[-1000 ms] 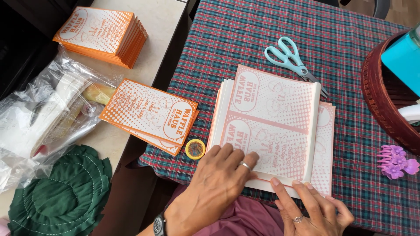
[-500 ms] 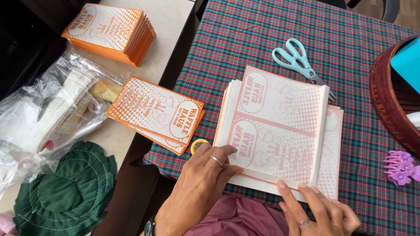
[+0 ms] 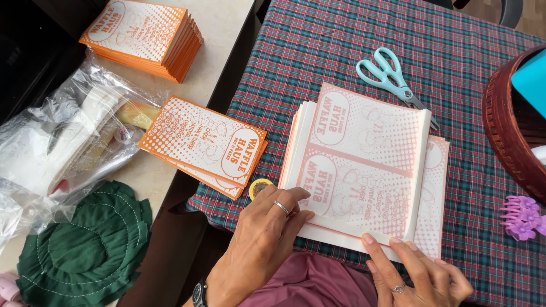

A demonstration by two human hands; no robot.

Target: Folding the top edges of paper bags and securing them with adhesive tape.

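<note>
L hand [image 3: 267, 227] lies flat, fingers spread a bit, tips pressing the near-left corner of the paper stack [image 3: 364, 170]; it grips nothing, just presses down. Ring on one finger, watch at the wrist. R hand [image 3: 418, 273] sits at the near edge of the stack, fingertips on the folded-up lip of the top sheet, fingers nearly straight; looks like a press, not a pinch, but can't tell if the thumb is under the paper.

Stack = pale sheets w/ faint orange print showing through, lying on the plaid cloth [image 3: 341, 51] right in front of the person, centre of the view. Top sheet is folded over along its right side, so a strip of the lower sheets shows at right & near-right.

Tape roll [image 3: 260, 187], small & yellow, sits just beside the L hand, touching or almost touching the index finger, btw the stack and the orange pile [image 3: 207, 145]. That pile of orange-printed sheets straddles the gap btw the cloth and the beige table [image 3: 227, 34] to the left. A thicker orange bundle [image 3: 145, 37] lies at the far left of that table. Clear plastic bag [image 3: 62, 142] and green fabric [image 3: 85, 250] lie at near left.

Scissors [image 3: 389, 77], light blue handles, lie on the cloth beyond the stack, blades touching its far-right corner. Dark red basket [image 3: 509, 131] at the right edge; purple hair clip [image 3: 520, 216] near it, well apart from the R hand.
</note>
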